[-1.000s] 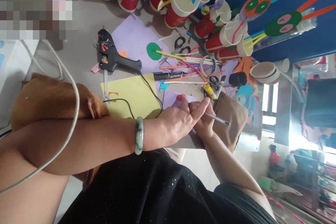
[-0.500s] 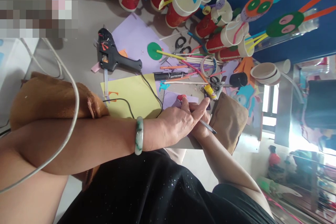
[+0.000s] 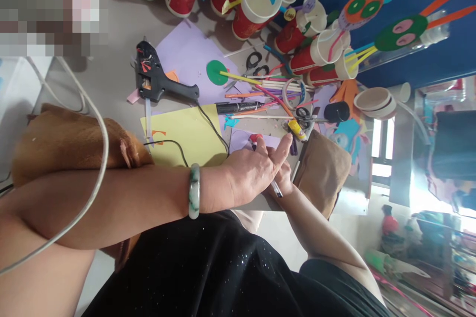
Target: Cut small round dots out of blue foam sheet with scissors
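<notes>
My left hand [image 3: 253, 172], a green-and-white bangle at its wrist, reaches across from the left with its back up. Its fingers are spread, one stretched to the upper right, one bent down beside a small red piece [image 3: 256, 139]. Partly beneath it, my right hand [image 3: 283, 176] has its fingers closed around a pen [image 3: 276, 188]; only the pen's rear end shows, and the tip is hidden. A purple paper sheet [image 3: 238, 139] with a faint curved line lies under the fingertips. A yellow glue tube [image 3: 297, 129] sits just beyond my hands.
A black glue gun [image 3: 152, 77] lies at left with its cord over yellow paper [image 3: 178, 131]. Straws, scissors [image 3: 254, 61], a black marker [image 3: 238, 107] and tape are spread behind. Red paper cups [image 3: 256, 2] and caterpillar figures [image 3: 401, 32] stand farther back. A brown cloth-covered edge [image 3: 323, 173] is at right.
The pen's rear end has swung left and down, away from the brown cloth. Both hands stay almost in place, the left still overlapping the right. The whole view has shifted slightly.
</notes>
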Motion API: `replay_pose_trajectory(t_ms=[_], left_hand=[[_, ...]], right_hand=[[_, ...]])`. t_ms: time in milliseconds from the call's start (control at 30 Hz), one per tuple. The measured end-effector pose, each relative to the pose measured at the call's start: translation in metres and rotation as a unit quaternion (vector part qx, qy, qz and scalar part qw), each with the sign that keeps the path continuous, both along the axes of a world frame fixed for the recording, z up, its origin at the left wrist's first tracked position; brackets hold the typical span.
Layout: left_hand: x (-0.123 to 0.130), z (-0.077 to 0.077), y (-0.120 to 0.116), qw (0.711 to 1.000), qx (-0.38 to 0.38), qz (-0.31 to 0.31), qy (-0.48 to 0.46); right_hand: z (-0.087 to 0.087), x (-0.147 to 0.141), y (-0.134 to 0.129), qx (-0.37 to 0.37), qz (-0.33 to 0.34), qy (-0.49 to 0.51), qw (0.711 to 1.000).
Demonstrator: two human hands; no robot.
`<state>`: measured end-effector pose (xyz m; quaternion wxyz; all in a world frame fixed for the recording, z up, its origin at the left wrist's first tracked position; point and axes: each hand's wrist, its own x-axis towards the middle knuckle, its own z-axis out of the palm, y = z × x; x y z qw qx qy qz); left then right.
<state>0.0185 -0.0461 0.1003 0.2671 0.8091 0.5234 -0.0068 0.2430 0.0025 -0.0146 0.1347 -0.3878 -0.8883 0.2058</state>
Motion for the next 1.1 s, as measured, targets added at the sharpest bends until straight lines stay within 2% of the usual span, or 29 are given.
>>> replay_pose_trajectory(t_ms=[167, 367, 467, 667, 767, 933, 1000, 1100], left_hand=[[-0.008, 0.01, 0.004, 0.999, -0.032, -0.008, -0.014], [-0.01, 0.015, 0.009, 0.997, -0.069, -0.019, -0.011], [-0.009, 0.015, 0.01, 0.996, -0.082, -0.018, -0.01], [-0.005, 0.007, 0.006, 0.998, -0.056, -0.02, 0.007], [-0.005, 0.007, 0.004, 0.999, -0.043, -0.021, 0.012], [-0.005, 0.008, 0.004, 0.999, -0.045, -0.023, 0.012], [-0.004, 0.006, 0.003, 0.999, -0.035, -0.023, 0.019], [0.0, -0.002, 0.001, 1.0, 0.004, -0.012, 0.017]], right_hand=[[0.008, -0.006, 0.001, -0.026, -0.014, 0.004, 1.0], [0.016, -0.015, 0.001, -0.03, 0.009, 0.006, 1.0], [0.018, -0.016, 0.0, -0.032, 0.008, -0.01, 0.999], [0.017, -0.009, -0.001, -0.035, 0.013, -0.015, 0.999], [0.018, -0.005, -0.001, -0.014, 0.035, -0.02, 0.999], [0.027, -0.002, 0.002, 0.078, 0.103, 0.015, 0.992], [0.029, -0.001, 0.002, 0.108, 0.094, 0.038, 0.989], [0.032, -0.002, 0.005, 0.13, 0.03, 0.105, 0.986]])
